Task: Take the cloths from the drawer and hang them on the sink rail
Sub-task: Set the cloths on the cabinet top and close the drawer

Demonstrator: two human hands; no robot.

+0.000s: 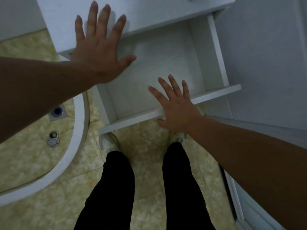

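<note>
A white drawer (216, 52) stands pulled out below me, and its pale bottom shows no cloth. My left hand (99, 48) is spread flat with straight fingers over the drawer's far left corner and the cabinet top. My right hand (176, 108) is also spread flat; its fingers reach over the drawer's front panel (132, 121) and its palm lies at that panel's edge. Neither hand holds anything. No cloth and no sink rail are in view.
A white cabinet top (149, 12) lies above the drawer. A curved white shower-tray rim (78, 138) with two floor drains (53, 138) is at the left. My legs in black trousers and white shoes stand on yellowish tiles (146, 146). A white wall and door frame (265, 63) are on the right.
</note>
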